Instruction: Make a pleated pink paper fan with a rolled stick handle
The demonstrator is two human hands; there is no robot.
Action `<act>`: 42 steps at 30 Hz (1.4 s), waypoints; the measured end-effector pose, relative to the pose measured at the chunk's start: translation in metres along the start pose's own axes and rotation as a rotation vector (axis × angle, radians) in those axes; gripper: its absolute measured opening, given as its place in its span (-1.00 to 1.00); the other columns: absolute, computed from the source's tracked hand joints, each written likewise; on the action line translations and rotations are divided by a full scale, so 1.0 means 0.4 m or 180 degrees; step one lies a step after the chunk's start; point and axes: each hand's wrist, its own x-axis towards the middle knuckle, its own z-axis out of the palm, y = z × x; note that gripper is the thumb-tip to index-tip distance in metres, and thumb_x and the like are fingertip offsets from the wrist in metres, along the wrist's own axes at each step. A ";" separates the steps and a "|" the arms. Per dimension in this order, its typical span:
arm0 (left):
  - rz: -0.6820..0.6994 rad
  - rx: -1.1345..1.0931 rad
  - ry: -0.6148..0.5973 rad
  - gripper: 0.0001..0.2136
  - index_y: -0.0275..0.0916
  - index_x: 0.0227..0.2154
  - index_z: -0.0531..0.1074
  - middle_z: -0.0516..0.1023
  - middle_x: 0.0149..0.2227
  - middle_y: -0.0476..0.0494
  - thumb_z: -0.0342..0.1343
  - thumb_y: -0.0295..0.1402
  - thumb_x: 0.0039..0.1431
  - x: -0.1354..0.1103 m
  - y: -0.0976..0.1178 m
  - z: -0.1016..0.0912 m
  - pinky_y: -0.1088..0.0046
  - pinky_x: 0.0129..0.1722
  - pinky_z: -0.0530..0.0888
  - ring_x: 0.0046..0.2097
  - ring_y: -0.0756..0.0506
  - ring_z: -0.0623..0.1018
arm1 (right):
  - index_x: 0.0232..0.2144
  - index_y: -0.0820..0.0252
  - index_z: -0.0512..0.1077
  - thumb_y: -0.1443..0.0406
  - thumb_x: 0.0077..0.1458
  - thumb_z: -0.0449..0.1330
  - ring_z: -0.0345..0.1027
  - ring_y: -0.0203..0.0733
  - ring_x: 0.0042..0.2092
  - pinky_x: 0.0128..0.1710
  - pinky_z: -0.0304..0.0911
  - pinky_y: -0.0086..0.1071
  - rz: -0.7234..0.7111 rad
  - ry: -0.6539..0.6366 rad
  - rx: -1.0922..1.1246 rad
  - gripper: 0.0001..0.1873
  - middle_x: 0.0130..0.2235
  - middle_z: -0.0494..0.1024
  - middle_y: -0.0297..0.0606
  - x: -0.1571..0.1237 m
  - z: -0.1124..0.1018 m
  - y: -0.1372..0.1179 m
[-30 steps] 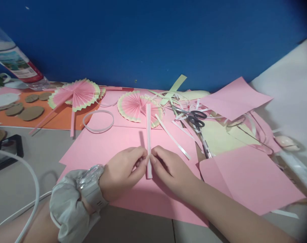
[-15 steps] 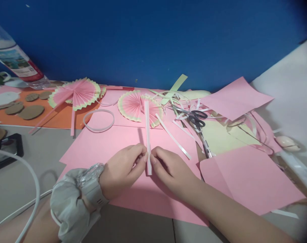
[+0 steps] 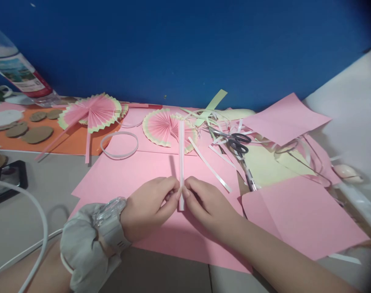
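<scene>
1. Nearest, the left wrist wore a grey scrunchie (image 3: 89, 248) and a pale watch band (image 3: 113, 234).
2. The left hand (image 3: 153, 203) was pinching, with thumb and finger, the left edge of a paper strip (image 3: 181, 158), near its lower end.
3. The right hand (image 3: 206, 201) was pinching the opposite edge, its fingertips just beside the left ones.
4. The strip, pink and white, was between the two hands, above pink sheets (image 3: 121, 179); its far end partly covered a pleated fan (image 3: 157, 128) from view.
5. Farther to the right lay a white strip (image 3: 209, 165), then black-handled scissors (image 3: 238, 142) among cuttings.
6. On the left, a whitish ring (image 3: 119, 145) lay before other pleated fans (image 3: 104, 112).
7. Behind everything stood a blue wall (image 3: 185, 49).
</scene>
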 end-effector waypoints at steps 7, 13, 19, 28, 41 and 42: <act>-0.0132 -0.0749 -0.0041 -0.82 -0.20 -0.45 0.20 0.34 -0.50 0.06 -0.16 -0.37 0.29 0.003 -0.003 -0.010 0.46 -0.41 0.27 -0.44 0.01 0.35 | -0.51 0.14 0.09 0.36 0.23 -0.09 0.14 -0.32 -0.47 -0.46 -0.01 -0.40 -0.0021 -0.0004 -0.0213 -0.76 -0.51 0.26 -0.42 0.005 0.005 -0.009; -0.0172 -0.1177 -0.0066 -0.82 -0.21 -0.37 0.24 0.42 -0.44 0.02 -0.18 -0.32 0.33 0.002 -0.009 -0.018 0.44 -0.32 0.34 -0.38 0.00 0.43 | -0.45 0.15 0.21 0.34 0.25 -0.12 0.25 -0.30 -0.41 -0.41 0.08 -0.40 0.0109 -0.0201 0.0192 -0.77 -0.44 0.38 -0.37 0.002 -0.005 -0.011; -0.0084 -0.0615 -0.0122 -0.80 -0.22 -0.41 0.26 0.39 -0.43 0.01 -0.20 -0.37 0.32 0.004 -0.001 -0.017 0.42 -0.35 0.28 -0.38 -0.01 0.38 | -0.46 0.14 0.18 0.33 0.25 -0.09 0.24 -0.32 -0.44 -0.45 0.07 -0.42 0.0195 -0.0102 0.0375 -0.79 -0.47 0.35 -0.40 -0.001 -0.006 -0.010; -0.0130 0.0229 -0.0054 -0.78 -0.20 -0.53 0.13 0.27 -0.52 0.04 -0.18 -0.41 0.25 0.002 0.005 0.000 0.41 -0.41 0.19 -0.45 -0.02 0.28 | -0.55 0.15 0.10 0.42 0.11 -0.02 0.10 -0.34 -0.50 -0.49 -0.03 -0.43 -0.0025 0.0015 -0.0154 -0.78 -0.54 0.24 -0.43 0.004 0.001 -0.009; -0.0163 -0.0084 -0.0135 -0.80 -0.20 -0.54 0.15 0.26 -0.54 0.07 -0.14 -0.39 0.21 0.004 0.010 -0.004 0.44 -0.44 0.18 -0.47 0.00 0.26 | -0.41 0.13 0.17 0.34 0.24 -0.08 0.16 -0.35 -0.45 -0.48 0.08 -0.47 0.0164 0.0104 0.0511 -0.85 -0.46 0.29 -0.42 -0.001 -0.008 0.004; -0.0144 -0.0054 -0.0137 -0.79 -0.20 -0.55 0.13 0.24 -0.55 0.07 -0.14 -0.39 0.21 0.005 0.012 -0.005 0.44 -0.45 0.16 -0.48 0.01 0.25 | -0.41 0.12 0.17 0.33 0.24 -0.08 0.16 -0.35 -0.45 -0.47 0.08 -0.47 0.0171 0.0102 0.0533 -0.85 -0.46 0.29 -0.42 0.000 -0.008 0.005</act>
